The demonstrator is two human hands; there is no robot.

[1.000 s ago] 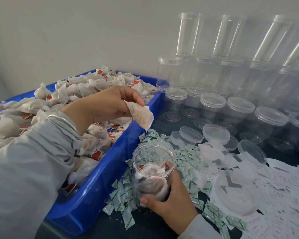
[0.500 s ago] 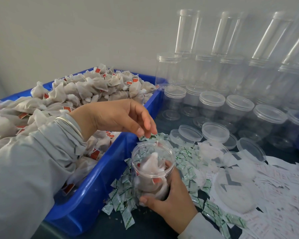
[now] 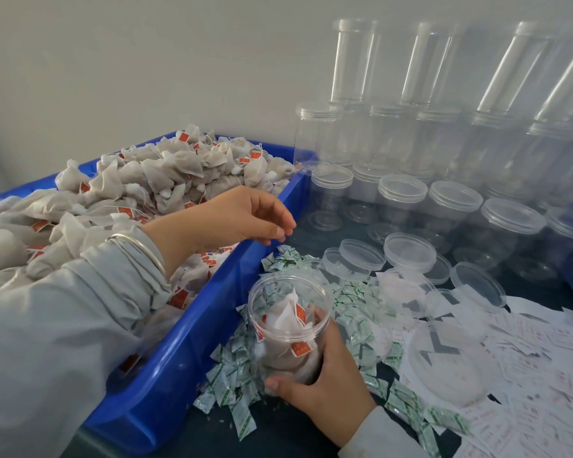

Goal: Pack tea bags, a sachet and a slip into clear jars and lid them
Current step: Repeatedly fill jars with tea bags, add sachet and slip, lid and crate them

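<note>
My right hand [image 3: 325,385] grips an open clear jar [image 3: 288,325] standing on the dark table among green-and-white sachets [image 3: 235,388]. Several white tea bags with red tags [image 3: 293,320] lie inside the jar. My left hand [image 3: 242,216] hovers above the right rim of the blue bin [image 3: 186,352], fingers loosely curled and holding nothing. The bin is heaped with tea bags [image 3: 166,173]. Paper slips [image 3: 536,365] are spread over the table at the right.
Loose clear lids [image 3: 409,252] lie behind the sachet pile. Lidded clear jars [image 3: 454,206] stand in rows further back, with tall stacks of jars [image 3: 354,61] leaning at the wall. A large round clear lid [image 3: 450,368] rests on the slips.
My left hand carried a tea bag from the bin, let it go into the jar, then lifted away empty toward the bin. My right hand kept its grip on the jar.
</note>
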